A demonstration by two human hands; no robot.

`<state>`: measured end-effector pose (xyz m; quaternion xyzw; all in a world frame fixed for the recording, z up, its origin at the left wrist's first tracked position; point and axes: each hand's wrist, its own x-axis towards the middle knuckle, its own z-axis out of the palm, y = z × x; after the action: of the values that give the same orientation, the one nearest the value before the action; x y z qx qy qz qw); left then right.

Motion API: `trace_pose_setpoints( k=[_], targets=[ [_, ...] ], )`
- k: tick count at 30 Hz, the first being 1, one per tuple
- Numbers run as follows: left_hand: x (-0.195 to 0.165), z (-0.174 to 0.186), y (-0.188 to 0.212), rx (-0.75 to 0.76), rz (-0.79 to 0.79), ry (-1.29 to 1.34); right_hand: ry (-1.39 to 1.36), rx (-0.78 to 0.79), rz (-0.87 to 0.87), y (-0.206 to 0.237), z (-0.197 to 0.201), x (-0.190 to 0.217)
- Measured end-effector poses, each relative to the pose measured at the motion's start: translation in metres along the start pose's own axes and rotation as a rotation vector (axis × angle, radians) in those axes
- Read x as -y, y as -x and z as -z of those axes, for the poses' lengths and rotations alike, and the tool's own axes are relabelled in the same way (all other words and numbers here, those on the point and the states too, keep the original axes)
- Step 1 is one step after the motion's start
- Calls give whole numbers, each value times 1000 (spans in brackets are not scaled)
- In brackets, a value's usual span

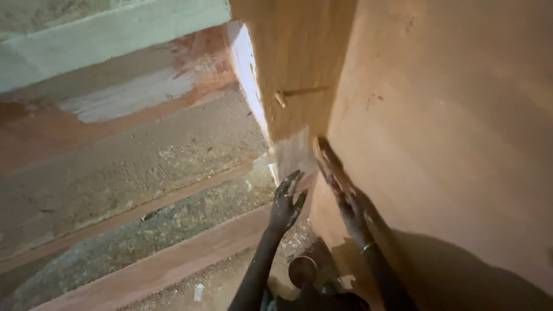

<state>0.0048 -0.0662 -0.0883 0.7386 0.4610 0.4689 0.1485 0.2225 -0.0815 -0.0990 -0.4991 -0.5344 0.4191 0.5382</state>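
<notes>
Left hand (pixel 286 201) raised, fingers spread, wet with clay, near wall corner (pixel 291 152), holding nothing. Right hand (pixel 344 193) flat on orange plastered wall (pixel 438 144), fingers pressed together, smearing. Broad wall face looks smooth, coated; corner strip paler, seemingly unfinished. Round bowl (pixel 303 270) below hands. Steps (pixel 132 161) at left partly coated.

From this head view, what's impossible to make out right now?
- Right hand: palm lies flat on the orange wall, so anything under it is hidden.
- Left hand: dim; what coats the fingers is unclear.
- Round object below: too dark to identify.
- Small peg on the wall: too small to identify.
</notes>
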Motion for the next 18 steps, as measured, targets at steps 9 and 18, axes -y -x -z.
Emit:
trace_pose_setpoints(
  k=[9, 18],
  targets=[
    [5, 4, -4, 16, 29, 4, 43, -55, 151, -5, 19, 56],
    [-6, 0, -13, -16, -12, 67, -88, -157, 202, -9, 20, 73]
  ],
)
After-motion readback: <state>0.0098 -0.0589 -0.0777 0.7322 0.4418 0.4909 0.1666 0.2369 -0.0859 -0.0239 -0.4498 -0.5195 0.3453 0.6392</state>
